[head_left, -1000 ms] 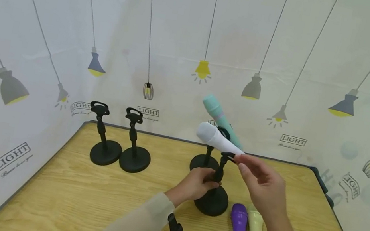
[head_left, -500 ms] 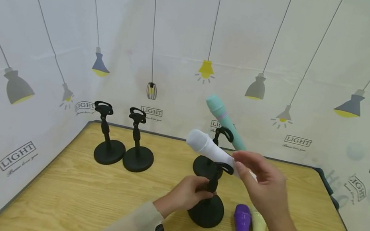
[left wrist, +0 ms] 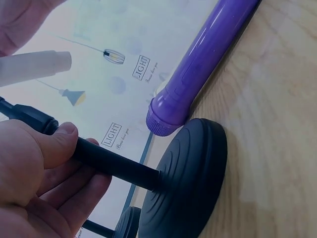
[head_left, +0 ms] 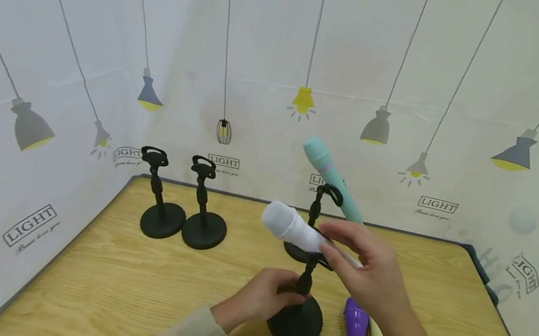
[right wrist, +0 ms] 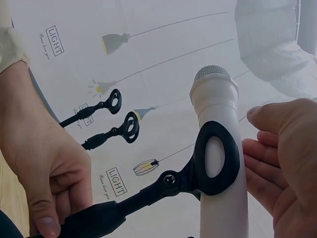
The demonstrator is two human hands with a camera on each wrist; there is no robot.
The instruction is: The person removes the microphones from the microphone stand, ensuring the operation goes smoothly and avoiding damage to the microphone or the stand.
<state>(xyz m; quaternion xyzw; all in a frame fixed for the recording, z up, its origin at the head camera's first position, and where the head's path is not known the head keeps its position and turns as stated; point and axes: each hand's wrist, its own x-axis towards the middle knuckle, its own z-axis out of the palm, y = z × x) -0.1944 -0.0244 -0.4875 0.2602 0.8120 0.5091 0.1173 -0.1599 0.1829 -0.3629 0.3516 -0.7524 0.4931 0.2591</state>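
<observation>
Left hand (head_left: 261,299) curled round black stand stem (head_left: 304,284), steadying it; my right hand (head_left: 370,281) grips white plastic microphone (head_left: 292,227), seated in clip.

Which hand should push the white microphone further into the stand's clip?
Probably the right hand: it already grips the white microphone sitting in the clip. The left hand is busy gripping the stand by its pole.
</observation>
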